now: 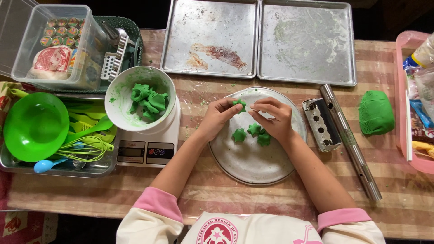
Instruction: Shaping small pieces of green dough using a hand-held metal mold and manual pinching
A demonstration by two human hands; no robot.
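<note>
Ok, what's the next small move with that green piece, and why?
Probably set the dough piece, pinched between the left hand and right hand, down on the round plate beside the three shaped pieces already lying there.

Two baking trays [257, 40] at back; rolling pin [350, 140], dough lump [375, 113] right; scale [149, 144] left.

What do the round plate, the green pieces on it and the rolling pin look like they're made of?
Round plate: dull scuffed metal, likely aluminium. Green pieces: soft matte dough, pinched into shapes. Rolling pin: shiny metal tube, probably steel.
</note>
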